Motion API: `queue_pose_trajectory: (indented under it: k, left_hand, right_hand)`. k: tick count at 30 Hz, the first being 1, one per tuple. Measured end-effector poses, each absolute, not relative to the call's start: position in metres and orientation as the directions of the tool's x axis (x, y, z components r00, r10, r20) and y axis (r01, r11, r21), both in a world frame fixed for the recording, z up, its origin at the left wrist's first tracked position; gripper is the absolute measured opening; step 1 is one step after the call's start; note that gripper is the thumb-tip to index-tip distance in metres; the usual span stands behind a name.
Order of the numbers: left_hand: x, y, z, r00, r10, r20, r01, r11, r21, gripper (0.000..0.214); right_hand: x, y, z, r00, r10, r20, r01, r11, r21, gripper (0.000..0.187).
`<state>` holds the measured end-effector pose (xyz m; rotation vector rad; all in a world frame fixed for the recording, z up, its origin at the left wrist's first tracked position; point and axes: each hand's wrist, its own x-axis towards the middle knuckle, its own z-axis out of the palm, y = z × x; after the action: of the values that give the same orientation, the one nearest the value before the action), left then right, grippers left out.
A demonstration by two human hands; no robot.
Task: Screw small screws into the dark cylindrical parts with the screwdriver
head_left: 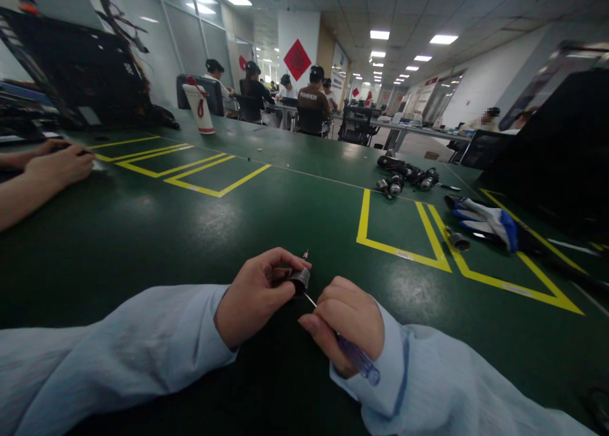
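Between the fingers and thumb of my left hand (259, 293) is a small grey metal cup-shaped part (301, 280), its dark hollow facing toward me. A thin metal stem sticks up behind it. My right hand (349, 318) is wrapped round a screwdriver (364, 363) with a clear bluish handle, whose butt end points down to the right. Its slim shaft reaches left to the rim of the metal part; whether the tip touches a screw is hidden. Both hands are just above the green table, near its front edge.
Yellow tape outlines (404, 254) mark the green tabletop (285, 220). At right lie a metal cup part (459, 241), blue-and-white gloves (490, 223) and several dark reel-like metal parts (409, 176). A white cup (200, 109) stands farther back. Another person's hands (61, 163) are at left.
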<state>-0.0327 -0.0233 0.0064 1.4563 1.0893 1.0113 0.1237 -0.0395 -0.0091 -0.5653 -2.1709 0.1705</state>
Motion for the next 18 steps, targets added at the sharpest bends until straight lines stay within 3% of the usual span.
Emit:
queue_pose_trajectory:
  k: [6, 9, 12, 15, 18]
  left_hand:
    - [-0.032, -0.024, 0.008, 0.229, 0.973, 0.042, 0.125, -0.072, 0.99, 0.019]
    - [-0.033, -0.023, 0.007, 0.233, 0.971, 0.045, 0.12, -0.075, 0.99, 0.016]
    - [-0.035, -0.022, 0.004, 0.241, 0.969, 0.045, 0.119, -0.076, 0.99, 0.016]
    - [-0.036, -0.021, 0.003, 0.252, 0.967, 0.038, 0.126, -0.071, 0.989, 0.017]
    - [-0.036, -0.02, 0.004, 0.26, 0.965, 0.012, 0.11, -0.043, 0.993, 0.019]
  right_hand:
    - [0.125, -0.041, -0.007, -0.483, 0.501, 0.718, 0.33, 0.864, -0.38, 0.028]
    - [0.129, -0.042, -0.006, -0.302, 0.688, 0.66, 0.233, 0.724, -0.649, 0.034]
    - [0.132, -0.035, -0.009, -0.129, 0.94, 0.314, -0.086, 0.305, -0.948, 0.046]
    - [0.134, -0.023, -0.014, -0.154, 0.988, 0.015, -0.333, -0.038, -0.942, 0.047]
    - [0.136, -0.014, -0.017, -0.149, 0.987, -0.058, -0.38, -0.112, -0.918, 0.045]
